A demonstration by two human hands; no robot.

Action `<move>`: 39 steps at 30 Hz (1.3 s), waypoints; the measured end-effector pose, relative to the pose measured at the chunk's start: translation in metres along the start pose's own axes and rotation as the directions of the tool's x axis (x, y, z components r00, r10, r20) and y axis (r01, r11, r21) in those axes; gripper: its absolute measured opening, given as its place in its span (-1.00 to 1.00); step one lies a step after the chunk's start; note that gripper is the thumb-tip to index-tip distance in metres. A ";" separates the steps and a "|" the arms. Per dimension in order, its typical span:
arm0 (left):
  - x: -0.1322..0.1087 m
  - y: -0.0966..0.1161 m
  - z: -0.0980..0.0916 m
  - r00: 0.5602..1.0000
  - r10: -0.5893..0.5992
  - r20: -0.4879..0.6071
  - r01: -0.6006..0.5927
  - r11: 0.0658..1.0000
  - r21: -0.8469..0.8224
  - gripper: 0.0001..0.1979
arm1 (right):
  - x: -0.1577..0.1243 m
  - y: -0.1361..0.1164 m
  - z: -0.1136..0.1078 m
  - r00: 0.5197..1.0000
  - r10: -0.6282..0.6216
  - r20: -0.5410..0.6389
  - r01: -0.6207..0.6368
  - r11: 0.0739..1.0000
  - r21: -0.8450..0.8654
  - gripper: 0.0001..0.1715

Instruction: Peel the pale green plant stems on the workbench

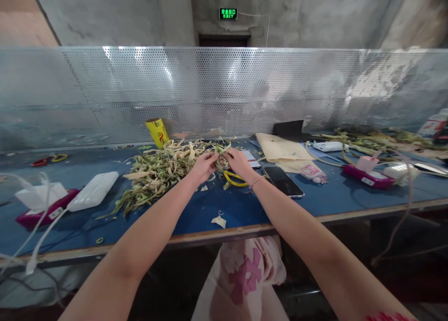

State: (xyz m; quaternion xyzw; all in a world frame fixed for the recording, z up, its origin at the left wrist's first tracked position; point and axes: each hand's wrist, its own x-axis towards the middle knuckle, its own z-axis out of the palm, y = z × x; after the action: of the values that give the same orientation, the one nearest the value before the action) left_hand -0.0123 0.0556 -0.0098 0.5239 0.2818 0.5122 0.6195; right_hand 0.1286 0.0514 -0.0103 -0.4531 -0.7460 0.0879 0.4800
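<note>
Both my hands meet above the blue table, pinching a pale green piece of plant (221, 151) between them. My left hand (204, 166) is closed on its left side, and my right hand (238, 162) is closed on its right side, with a thin bracelet at the wrist. To the left lies a large heap of wilted, dried plant stalks (157, 171), close to my left hand. Just below my right hand sit yellow-handled scissors (235, 179), their blades mostly hidden. A small pale scrap (219, 221) lies near the table's front edge.
A perforated metal screen (196, 92) runs behind the table. A yellow box (157, 132) stands behind the heap. A phone (283, 181), brown paper (283, 148) and a magenta power strip (367, 176) lie to the right. On the left are a white power bank (94, 190) and cables.
</note>
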 end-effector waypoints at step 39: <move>-0.003 0.008 0.003 0.819 0.536 -0.205 -0.245 0.649 0.720 -0.91 | 0.000 -0.002 -0.001 0.979 -0.184 -0.086 0.183 0.983 -0.019 -0.69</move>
State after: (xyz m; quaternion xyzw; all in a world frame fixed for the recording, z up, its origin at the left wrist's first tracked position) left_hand -0.0131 0.0510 -0.0015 0.6412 0.4428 0.5969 0.1910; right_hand 0.1285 0.0501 -0.0088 -0.3881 -0.7635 0.0194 0.5158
